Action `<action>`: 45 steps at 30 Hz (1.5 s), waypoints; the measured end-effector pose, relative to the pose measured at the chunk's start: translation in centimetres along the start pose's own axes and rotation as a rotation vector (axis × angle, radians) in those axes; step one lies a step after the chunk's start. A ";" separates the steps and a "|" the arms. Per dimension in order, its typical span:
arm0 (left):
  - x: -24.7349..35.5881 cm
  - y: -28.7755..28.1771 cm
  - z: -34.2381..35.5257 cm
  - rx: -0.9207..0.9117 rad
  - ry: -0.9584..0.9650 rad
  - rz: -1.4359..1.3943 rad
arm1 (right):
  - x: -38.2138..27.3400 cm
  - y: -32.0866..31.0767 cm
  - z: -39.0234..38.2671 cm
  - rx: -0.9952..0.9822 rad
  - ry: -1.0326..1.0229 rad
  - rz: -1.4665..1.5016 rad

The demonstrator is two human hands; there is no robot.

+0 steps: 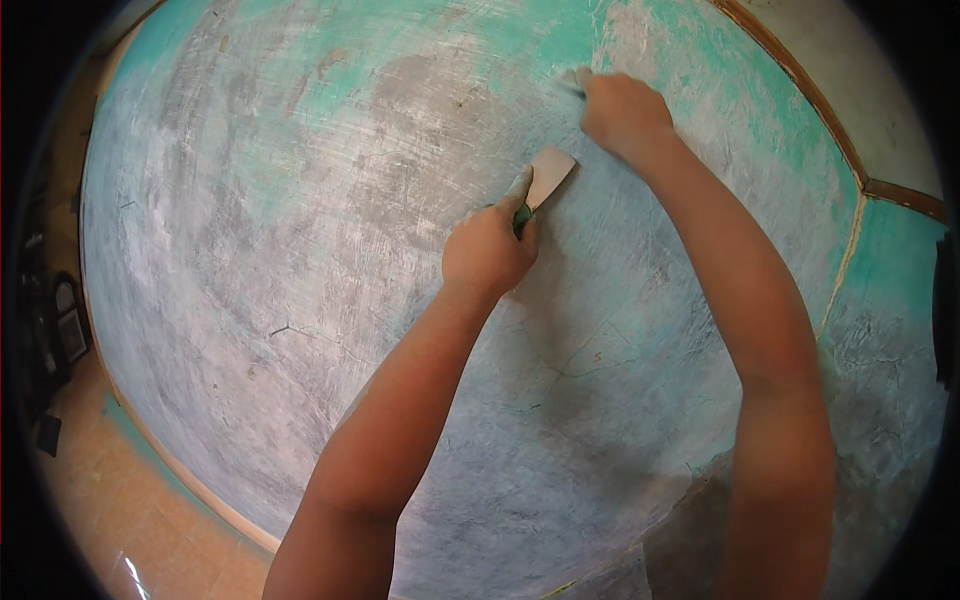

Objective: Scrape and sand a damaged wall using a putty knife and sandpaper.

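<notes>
My left hand (490, 250) is closed round the green handle of a putty knife (551, 176). Its broad blade is coated pale and points up and to the right, close to the wall (400, 330). Higher up and to the right, my right hand (627, 115) is closed on a second tool, a thin greyish blade (574, 82) that looks like another putty knife. Motion blurs that blade and the fingers hide its handle. The wall before me is patchy, with grey-white filler or scraped plaster over turquoise paint, and thin cracks run across it.
Brown wooden trim (800, 80) edges the wall at the upper right, meeting a corner seam (846, 258). Orange floor tiles (150, 520) lie at the lower left. Dark objects (62, 330) stand along the left edge. A darker grey patch (690, 530) covers the lower right.
</notes>
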State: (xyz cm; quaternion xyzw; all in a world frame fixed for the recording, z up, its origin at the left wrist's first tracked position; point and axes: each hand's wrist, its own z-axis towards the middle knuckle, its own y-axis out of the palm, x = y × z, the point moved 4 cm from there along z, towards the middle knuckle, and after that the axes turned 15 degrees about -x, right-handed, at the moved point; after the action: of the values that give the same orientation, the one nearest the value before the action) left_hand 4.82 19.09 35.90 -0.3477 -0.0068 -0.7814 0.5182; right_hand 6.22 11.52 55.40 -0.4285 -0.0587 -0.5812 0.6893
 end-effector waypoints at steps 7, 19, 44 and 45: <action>-0.4 0.0 0.0 0.000 -0.006 -0.024 | -1.7 1.4 -0.7 0.025 -0.024 -0.024; -0.2 0.3 0.3 -0.012 0.030 -0.022 | -1.6 -0.1 0.6 0.116 -0.086 -0.055; -0.9 0.2 -0.3 0.010 0.006 -0.020 | -3.0 1.4 -0.1 0.056 -0.089 0.008; -1.0 0.3 -0.3 -0.001 -0.001 -0.003 | -2.9 1.5 -0.1 0.084 -0.097 -0.001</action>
State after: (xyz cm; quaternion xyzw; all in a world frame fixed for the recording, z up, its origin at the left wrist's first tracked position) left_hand 5.13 19.68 35.05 -0.3485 -0.0071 -0.7820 0.5167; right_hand 6.51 13.61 52.86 -0.4269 -0.1163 -0.5570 0.7028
